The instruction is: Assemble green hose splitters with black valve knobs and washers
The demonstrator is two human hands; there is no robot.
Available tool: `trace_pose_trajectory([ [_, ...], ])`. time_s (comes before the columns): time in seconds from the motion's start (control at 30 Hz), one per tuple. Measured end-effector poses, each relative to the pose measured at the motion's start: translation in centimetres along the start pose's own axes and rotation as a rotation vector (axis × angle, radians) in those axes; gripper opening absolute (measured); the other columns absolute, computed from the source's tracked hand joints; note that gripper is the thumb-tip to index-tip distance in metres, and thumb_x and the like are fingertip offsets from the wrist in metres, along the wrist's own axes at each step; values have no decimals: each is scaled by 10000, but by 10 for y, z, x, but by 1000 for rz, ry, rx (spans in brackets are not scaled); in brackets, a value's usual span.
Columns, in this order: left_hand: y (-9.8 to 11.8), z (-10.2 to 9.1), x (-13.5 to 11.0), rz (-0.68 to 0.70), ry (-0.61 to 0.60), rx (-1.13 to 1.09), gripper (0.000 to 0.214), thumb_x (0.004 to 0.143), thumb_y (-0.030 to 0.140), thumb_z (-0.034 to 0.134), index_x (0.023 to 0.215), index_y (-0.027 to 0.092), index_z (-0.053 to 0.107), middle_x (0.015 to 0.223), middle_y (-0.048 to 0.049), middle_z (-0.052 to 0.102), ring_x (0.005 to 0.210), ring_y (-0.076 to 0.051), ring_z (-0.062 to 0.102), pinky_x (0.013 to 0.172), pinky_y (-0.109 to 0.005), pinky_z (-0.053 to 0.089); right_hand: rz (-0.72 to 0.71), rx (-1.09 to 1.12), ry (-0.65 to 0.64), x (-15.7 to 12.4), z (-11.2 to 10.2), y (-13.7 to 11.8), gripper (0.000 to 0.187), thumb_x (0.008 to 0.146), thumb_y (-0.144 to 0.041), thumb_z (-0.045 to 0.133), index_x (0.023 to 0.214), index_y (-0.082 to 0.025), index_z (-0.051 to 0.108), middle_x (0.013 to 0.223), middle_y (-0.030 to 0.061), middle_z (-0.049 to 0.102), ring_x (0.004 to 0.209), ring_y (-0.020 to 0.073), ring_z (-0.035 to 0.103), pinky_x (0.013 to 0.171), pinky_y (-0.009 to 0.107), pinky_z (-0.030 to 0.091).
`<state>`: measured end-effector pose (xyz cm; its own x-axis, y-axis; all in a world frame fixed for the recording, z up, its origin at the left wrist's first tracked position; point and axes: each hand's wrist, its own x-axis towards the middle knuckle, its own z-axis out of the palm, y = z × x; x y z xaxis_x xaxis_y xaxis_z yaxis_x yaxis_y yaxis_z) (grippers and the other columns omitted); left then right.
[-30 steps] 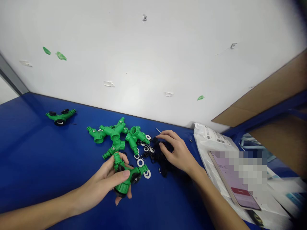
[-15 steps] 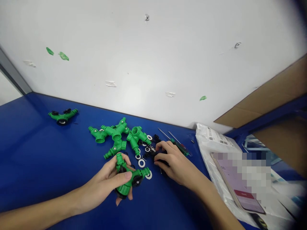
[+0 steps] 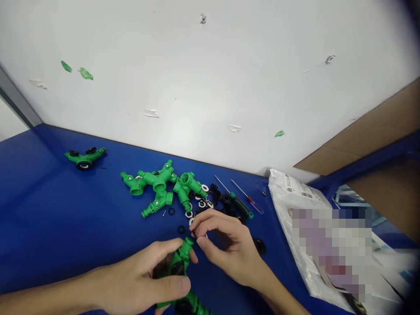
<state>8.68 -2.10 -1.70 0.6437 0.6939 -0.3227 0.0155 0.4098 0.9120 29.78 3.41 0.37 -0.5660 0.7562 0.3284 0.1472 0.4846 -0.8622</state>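
My left hand [image 3: 141, 271] is wrapped round a green Y-shaped hose splitter [image 3: 186, 248] with black valve levers, one threaded outlet pointing up and away. Just beyond that outlet, my right hand [image 3: 232, 245] pinches a small black part [image 3: 194, 235] between thumb and fingertips; it is too small to tell its kind. Black O-rings [image 3: 171, 211] and a small screw [image 3: 164, 213] lie on the blue table near the hands. Behind my right fingers are white washers [image 3: 204, 188] and black fittings [image 3: 225, 199], partly hidden.
Several green splitter bodies [image 3: 159, 184] are piled at the middle. An assembled splitter [image 3: 84, 158] stands at the far left. Two screwdrivers [image 3: 241, 204] lie right of the pile. A white plastic bag [image 3: 285, 205] with a phone on it is at the right, below a white wall [image 3: 183, 65].
My right hand has left the black fittings, moving left and nearer me with a small black part pinched. My left hand has lowered and turned the splitter, one outlet now pointing up.
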Motion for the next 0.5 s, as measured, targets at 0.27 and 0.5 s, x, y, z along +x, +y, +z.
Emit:
trace_pose_trajectory([
  [0.27,3,1,0,43,-64,101,621,840,675,557,1234,196,593,633,57,450,519,-97,386,494,-237,308,-6,79,-76,0,4,-4,98,853,-127,660,804,-190,718,864,59,709,708,150,666,672,282,561],
  [0.5,3,-6,5,145,-159,156,632,863,694,502,1197,163,575,606,76,408,500,-77,347,457,-210,287,20,181,-93,-1,4,-2,103,822,-100,708,863,-186,748,877,61,715,699,140,657,658,274,553],
])
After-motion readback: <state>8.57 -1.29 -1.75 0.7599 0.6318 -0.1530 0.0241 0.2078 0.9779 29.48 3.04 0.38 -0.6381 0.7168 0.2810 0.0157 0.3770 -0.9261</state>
